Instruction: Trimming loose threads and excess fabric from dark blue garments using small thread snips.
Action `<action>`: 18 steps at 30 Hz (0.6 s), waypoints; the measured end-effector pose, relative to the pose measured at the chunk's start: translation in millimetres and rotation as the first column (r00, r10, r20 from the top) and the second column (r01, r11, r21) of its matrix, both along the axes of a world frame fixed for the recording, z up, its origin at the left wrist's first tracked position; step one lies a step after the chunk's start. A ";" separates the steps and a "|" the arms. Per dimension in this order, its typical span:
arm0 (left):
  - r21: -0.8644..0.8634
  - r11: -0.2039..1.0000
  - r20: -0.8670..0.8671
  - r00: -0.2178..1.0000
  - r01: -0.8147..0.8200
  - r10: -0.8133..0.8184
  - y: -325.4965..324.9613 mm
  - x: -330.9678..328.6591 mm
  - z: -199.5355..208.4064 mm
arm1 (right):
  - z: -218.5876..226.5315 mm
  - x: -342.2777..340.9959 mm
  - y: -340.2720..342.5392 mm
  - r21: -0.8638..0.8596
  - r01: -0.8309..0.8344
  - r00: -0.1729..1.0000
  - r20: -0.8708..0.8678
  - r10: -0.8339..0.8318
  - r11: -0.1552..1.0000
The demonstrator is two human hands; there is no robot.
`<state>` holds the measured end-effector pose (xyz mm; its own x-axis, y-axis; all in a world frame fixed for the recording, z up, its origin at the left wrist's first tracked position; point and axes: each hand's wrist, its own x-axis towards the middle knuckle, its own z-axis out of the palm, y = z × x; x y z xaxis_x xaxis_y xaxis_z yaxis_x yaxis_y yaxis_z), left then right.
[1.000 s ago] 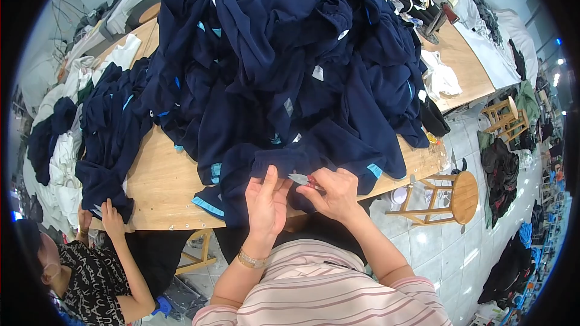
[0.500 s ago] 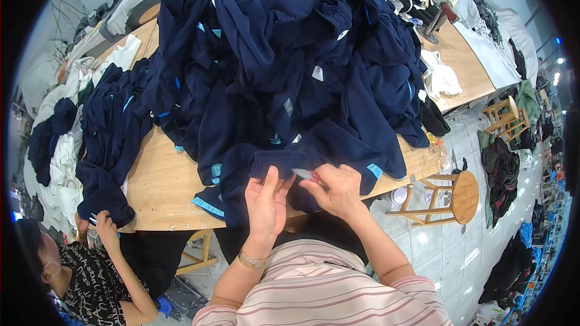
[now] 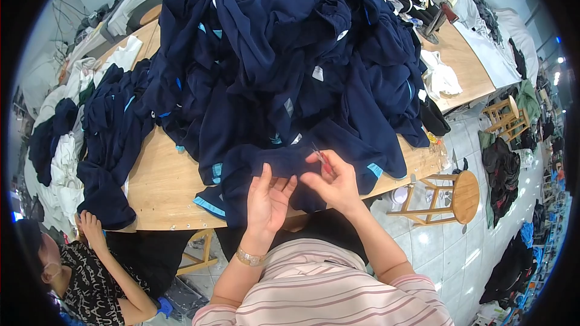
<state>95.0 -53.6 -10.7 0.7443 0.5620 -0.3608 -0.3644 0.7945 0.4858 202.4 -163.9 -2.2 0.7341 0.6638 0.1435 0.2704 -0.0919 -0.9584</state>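
A navy garment [image 3: 257,158] lies at the table's front edge before me, part of a large heap of navy clothes [image 3: 266,30] with light blue trims. My left hand [image 3: 269,200] is palm up against its near side, fingers spread and slightly bent, gripping nothing that I can see. In my right hand [image 3: 339,188] is a small pair of thread snips [image 3: 326,165] with a reddish handle, the thin blades pointing up and away over the cloth. Both hands are close together, with a small gap between their fingertips.
At the left a co-worker [image 3: 96,274] handles another navy garment [image 3: 112,196] at the table [image 3: 160,199]. A wooden stool [image 3: 465,196] stands to the right on the tiled floor. White cloth [image 3: 440,75] and a tape dispenser [image 3: 440,19] sit at the back right.
My right hand has tilted the snips from pointing left to pointing up and away. My left fingers have opened out, and the garment's edge lies flatter. The co-worker's hand has moved left and down.
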 end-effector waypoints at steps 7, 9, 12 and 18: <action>0.006 0.996 -0.007 0.996 0.088 -0.087 -2.8 3.3 -1.5 | -16.3 -13.4 13.1 0.086 0.083 0.893 0.435 -0.112 0.993; 0.068 0.993 -0.032 0.995 0.092 -0.090 -3.1 6.1 -3.1 | -18.4 -14.5 10.4 0.080 0.072 0.870 0.482 -0.102 0.994; 0.003 0.992 0.001 0.992 0.124 -0.124 -2.6 3.7 -2.5 | -20.6 -14.0 11.6 0.153 0.058 0.859 0.495 -0.127 0.987; 0.016 0.998 0.070 0.995 0.068 -0.069 1.2 2.2 4.1 | 6.7 -7.1 4.1 0.224 0.178 0.982 0.019 -0.187 0.958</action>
